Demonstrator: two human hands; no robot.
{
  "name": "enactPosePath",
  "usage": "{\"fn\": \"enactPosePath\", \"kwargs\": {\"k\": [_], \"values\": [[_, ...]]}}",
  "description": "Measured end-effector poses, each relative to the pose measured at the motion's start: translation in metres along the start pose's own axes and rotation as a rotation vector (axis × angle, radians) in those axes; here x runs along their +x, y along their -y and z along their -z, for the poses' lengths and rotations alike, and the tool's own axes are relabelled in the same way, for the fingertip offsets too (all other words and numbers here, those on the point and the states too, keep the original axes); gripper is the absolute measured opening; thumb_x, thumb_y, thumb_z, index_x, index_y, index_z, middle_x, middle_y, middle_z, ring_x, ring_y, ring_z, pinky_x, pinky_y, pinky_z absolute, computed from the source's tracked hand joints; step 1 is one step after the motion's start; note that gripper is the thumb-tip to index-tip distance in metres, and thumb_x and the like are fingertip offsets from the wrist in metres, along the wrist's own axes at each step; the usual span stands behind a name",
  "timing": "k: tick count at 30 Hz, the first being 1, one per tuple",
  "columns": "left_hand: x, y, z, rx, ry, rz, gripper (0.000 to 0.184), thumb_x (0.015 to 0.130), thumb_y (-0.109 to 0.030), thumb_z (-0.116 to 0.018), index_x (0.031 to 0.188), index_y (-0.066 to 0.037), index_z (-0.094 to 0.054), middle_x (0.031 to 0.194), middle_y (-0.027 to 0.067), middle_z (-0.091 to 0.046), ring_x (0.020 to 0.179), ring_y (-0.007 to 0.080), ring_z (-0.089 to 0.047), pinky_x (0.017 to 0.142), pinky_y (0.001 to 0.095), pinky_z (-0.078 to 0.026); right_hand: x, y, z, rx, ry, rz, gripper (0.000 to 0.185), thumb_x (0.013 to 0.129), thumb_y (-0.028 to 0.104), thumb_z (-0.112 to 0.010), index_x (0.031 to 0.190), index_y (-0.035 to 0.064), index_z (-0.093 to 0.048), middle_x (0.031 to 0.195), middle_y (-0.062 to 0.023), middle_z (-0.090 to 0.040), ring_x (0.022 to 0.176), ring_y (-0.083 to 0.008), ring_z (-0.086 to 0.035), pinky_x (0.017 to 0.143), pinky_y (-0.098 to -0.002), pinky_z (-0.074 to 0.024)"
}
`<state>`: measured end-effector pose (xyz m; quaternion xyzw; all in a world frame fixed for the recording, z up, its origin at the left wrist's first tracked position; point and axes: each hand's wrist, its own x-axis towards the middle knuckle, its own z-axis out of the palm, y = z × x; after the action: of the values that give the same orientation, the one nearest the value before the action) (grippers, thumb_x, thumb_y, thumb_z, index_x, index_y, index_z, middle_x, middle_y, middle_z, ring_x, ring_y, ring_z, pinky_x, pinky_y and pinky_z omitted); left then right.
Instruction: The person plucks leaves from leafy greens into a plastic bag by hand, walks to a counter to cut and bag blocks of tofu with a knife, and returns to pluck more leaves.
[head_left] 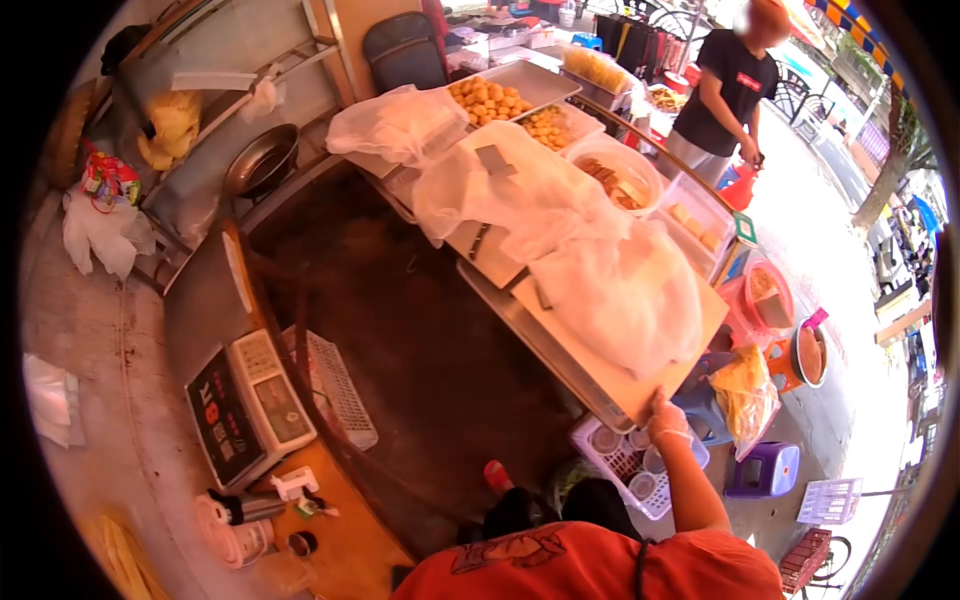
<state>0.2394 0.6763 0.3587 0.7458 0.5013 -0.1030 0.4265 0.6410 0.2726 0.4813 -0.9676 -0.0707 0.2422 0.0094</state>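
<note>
My right hand (668, 420) is at the near corner of a wooden board (570, 330), its fingers against the edge. It seems to wear a thin clear glove. White translucent plastic sheets (620, 290) cover much of the board and the trays behind it. My left hand does not show. Beyond the sheets stand a metal tray with round golden pieces (488, 98), a round white tub of food (615, 180) and a clear box with pale pieces (692, 222).
Below my right hand is a white basket with round containers (640, 465). A purple stool (765, 470) stands at the right. A digital scale (250, 405) sits at the left. A person (722, 95) in a dark shirt stands beyond the stall, holding something red.
</note>
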Motion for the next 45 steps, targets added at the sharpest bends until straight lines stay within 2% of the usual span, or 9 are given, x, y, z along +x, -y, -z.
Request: {"fn": "enactPosePath", "kwargs": {"k": [6,9,14,17,19,24,30,36,45], "values": [[0.016,-0.015,0.044,-0.070,-0.019,-0.033,0.031,0.083,-0.022,-0.057,0.105,-0.001,-0.059,0.099,0.0214,-0.060,0.091,0.0373,-0.057,0.078,0.0419,-0.047,-0.009,0.038,0.042,-0.136,0.229,-0.167,0.068,0.084,0.011,-0.040,0.145,0.0099,-0.010,0.116,-0.0259,-0.055,0.108,-0.0374,-0.055,0.092,-0.0430,-0.0436],[0.021,-0.020,0.047,-0.044,0.045,-0.037,0.030,0.083,-0.022,-0.057,0.105,-0.001,-0.060,0.098,0.0210,-0.060,0.091,0.0369,-0.057,0.078,0.0417,-0.047,0.069,0.012,0.023,-0.491,0.447,0.188,0.036,0.086,0.022,-0.039,0.105,0.0056,-0.065,0.115,-0.0199,-0.059,0.107,-0.0329,-0.057,0.093,-0.0425,-0.0438],[0.054,-0.028,0.039,0.071,0.260,-0.058,0.029,0.083,-0.021,-0.056,0.105,-0.001,-0.060,0.098,0.0204,-0.060,0.090,0.0362,-0.058,0.078,0.0413,-0.047,0.156,0.086,0.070,-0.319,-0.396,0.932,0.022,0.082,0.022,-0.053,0.097,0.0085,-0.062,0.092,-0.0105,-0.061,0.080,-0.0286,-0.058,0.070,-0.0394,-0.0486],[0.093,-0.039,0.039,0.171,0.414,-0.088,0.029,0.083,-0.020,-0.056,0.104,-0.002,-0.060,0.097,0.0201,-0.061,0.090,0.0358,-0.058,0.077,0.0411,-0.047,0.108,0.220,0.178,1.197,0.246,0.385,0.018,0.087,0.020,-0.057,0.101,0.0087,-0.060,0.083,-0.0060,-0.061,0.072,-0.0196,-0.057,0.064,-0.0327,-0.0472],[0.123,-0.054,0.048,0.238,0.510,-0.112,0.029,0.083,-0.020,-0.056,0.104,-0.002,-0.060,0.097,0.0198,-0.061,0.090,0.0355,-0.058,0.077,0.0409,-0.047,0.176,0.259,0.154,1.911,0.692,0.438,0.020,0.086,0.024,-0.062,0.099,0.0088,-0.059,0.077,-0.0030,-0.060,0.070,-0.0156,-0.056,0.065,-0.0281,-0.0468],[0.191,-0.114,0.086,0.339,0.670,-0.221,0.028,0.083,-0.019,-0.056,0.104,-0.002,-0.060,0.097,0.0192,-0.061,0.089,0.0349,-0.058,0.077,0.0405,-0.048,0.293,0.378,0.137,2.214,0.612,-0.048,0.041,0.085,0.028,-0.063,0.115,0.0061,-0.046,0.107,-0.0123,-0.055,0.093,-0.0260,-0.054,0.076,-0.0375,-0.0493],[0.258,-0.218,0.176,0.152,-0.013,-0.250,0.023,0.081,-0.016,-0.056,0.097,-0.003,-0.063,0.092,0.0185,-0.065,0.090,0.0338,-0.062,0.079,0.0400,-0.048,0.360,0.464,0.149,2.141,0.276,-0.394,0.040,0.084,0.032,-0.061,0.109,0.0037,-0.046,0.098,-0.0136,-0.054,0.088,-0.0259,-0.055,0.069,-0.0375,-0.0488],[0.358,-0.382,0.231,0.231,-0.207,-0.849,0.011,0.083,-0.010,-0.054,0.087,-0.005,-0.064,0.086,0.0136,-0.062,0.085,0.0336,-0.058,0.074,0.0408,-0.047,0.351,0.463,0.160,2.015,0.147,-0.080,0.027,0.084,0.030,-0.061,0.075,0.0090,-0.047,0.054,-0.0022,-0.041,0.044,-0.0165,-0.044,0.039,-0.0313,-0.0337],[0.592,-0.578,0.199,1.128,-0.603,-1.563,0.020,0.078,-0.012,-0.055,0.096,-0.013,-0.064,0.107,0.0049,-0.057,0.110,0.0243,-0.047,0.084,0.0489,-0.037,0.246,0.415,0.178,2.120,-0.101,-0.039,0.012,0.084,0.016,-0.055,0.089,0.0042,-0.057,0.077,-0.0095,-0.055,0.073,-0.0210,-0.055,0.060,-0.0312,-0.0435]]}}
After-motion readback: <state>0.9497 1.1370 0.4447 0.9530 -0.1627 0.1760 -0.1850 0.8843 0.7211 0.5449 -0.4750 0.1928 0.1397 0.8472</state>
